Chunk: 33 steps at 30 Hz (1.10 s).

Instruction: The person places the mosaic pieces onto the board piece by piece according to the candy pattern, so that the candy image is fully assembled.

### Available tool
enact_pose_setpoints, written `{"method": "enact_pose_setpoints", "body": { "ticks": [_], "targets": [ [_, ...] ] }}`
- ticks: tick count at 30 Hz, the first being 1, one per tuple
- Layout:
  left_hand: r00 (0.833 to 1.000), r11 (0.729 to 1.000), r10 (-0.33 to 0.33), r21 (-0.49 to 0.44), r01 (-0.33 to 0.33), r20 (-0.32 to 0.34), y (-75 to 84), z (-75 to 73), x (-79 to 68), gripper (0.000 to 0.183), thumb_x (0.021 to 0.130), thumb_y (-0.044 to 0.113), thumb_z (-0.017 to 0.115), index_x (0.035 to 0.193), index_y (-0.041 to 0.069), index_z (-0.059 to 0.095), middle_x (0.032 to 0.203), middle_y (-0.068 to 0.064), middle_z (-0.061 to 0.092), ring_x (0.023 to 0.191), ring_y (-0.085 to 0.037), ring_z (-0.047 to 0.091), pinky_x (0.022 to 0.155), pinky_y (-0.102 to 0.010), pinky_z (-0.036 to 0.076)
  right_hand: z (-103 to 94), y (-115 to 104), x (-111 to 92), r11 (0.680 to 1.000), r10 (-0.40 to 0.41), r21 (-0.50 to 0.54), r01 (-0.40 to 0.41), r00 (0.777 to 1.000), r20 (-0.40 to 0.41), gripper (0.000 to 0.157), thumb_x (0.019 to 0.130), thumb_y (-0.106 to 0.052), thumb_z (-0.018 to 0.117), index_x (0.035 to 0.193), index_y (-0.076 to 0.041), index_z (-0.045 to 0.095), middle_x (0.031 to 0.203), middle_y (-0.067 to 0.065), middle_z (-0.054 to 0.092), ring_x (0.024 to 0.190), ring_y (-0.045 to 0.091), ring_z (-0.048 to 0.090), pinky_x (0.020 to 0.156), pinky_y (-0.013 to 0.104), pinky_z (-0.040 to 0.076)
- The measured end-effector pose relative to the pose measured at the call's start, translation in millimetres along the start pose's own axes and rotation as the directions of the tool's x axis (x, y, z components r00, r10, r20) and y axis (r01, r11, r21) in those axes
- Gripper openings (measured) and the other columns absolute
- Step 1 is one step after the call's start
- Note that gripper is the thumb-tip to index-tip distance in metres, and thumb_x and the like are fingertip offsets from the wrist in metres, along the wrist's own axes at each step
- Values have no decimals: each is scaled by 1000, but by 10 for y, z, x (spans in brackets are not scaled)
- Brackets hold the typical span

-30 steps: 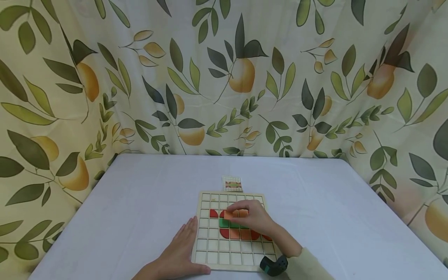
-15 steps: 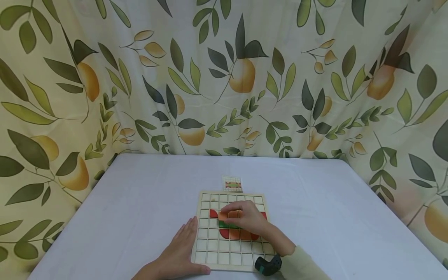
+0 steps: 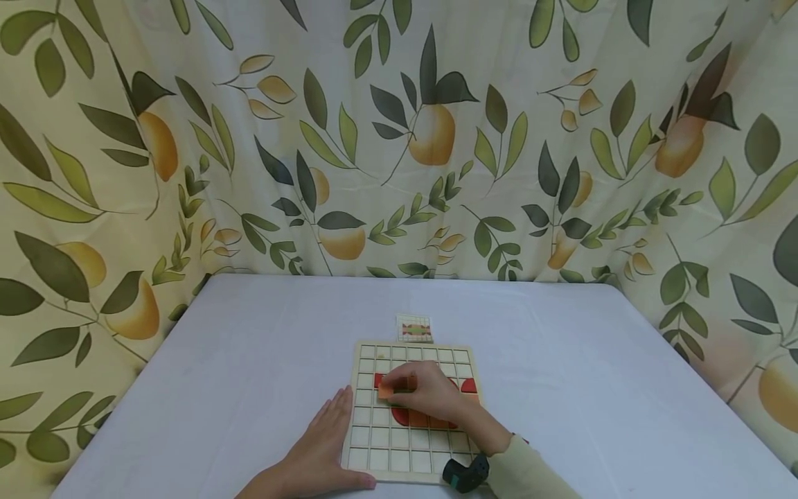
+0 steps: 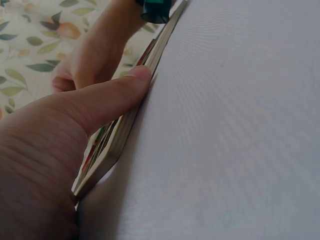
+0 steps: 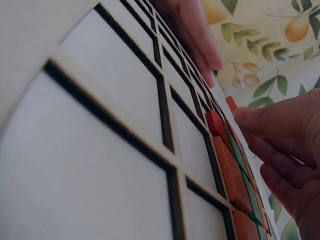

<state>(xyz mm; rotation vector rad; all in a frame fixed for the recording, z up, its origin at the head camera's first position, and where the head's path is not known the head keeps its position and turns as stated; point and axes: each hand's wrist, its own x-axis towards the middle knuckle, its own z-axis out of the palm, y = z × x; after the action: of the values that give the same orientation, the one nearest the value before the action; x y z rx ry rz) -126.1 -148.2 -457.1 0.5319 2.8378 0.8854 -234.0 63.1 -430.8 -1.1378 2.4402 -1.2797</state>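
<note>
My right hand (image 3: 430, 391) pinches a small orange tile (image 3: 386, 391) between thumb and fingers, over the left part of a wooden grid board (image 3: 380, 459). Just behind that tile is a red tile (image 3: 378, 380) in the grid. Along the board's left side lies my left hand (image 3: 318, 440), fingers straight, its thumb against the front edge. In the right wrist view the pinched orange tile (image 5: 230, 103) sticks out past my thumb, above the board. Green tiles (image 5: 239, 152) and orange tiles (image 5: 231, 172) sit in the cells below; in the head view my right hand covers many of them.
A small pattern card (image 3: 414, 328) lies behind the board. More tiles show around my right hand: a red tile (image 3: 469, 385) at the right and a rounded red tile (image 3: 400, 416) in front. White cloth (image 3: 561, 374) covers the table, with a patterned curtain (image 3: 399, 208) behind.
My right hand has moved left across the board with the orange tile, from above the middle columns to beside the left red tile. The left hand has stayed in place.
</note>
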Motion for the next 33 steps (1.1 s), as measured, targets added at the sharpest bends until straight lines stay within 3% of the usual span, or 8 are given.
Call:
{"method": "enact_pose_setpoints", "body": {
  "ticks": [18,33],
  "targets": [
    [1000,1000,-17,-5,17,12,8,-10,8,129,60,77,60,146,-1,5,152,-12,9,139,-23,3,108,-49,7,37,-60,46,996,-4,-84,8,999,53,20,78,-8,74,98,-8,71,95,-4,68,89,7,59,78,23,48],
    [1000,1000,-24,-9,24,9,16,-18,3,130,59,78,60,146,-1,5,152,-13,9,139,-24,3,108,-49,6,69,-86,56,995,12,-102,-7,999,47,20,76,-9,75,96,-8,72,93,-5,68,88,5,59,76,22,48]
  ]
}}
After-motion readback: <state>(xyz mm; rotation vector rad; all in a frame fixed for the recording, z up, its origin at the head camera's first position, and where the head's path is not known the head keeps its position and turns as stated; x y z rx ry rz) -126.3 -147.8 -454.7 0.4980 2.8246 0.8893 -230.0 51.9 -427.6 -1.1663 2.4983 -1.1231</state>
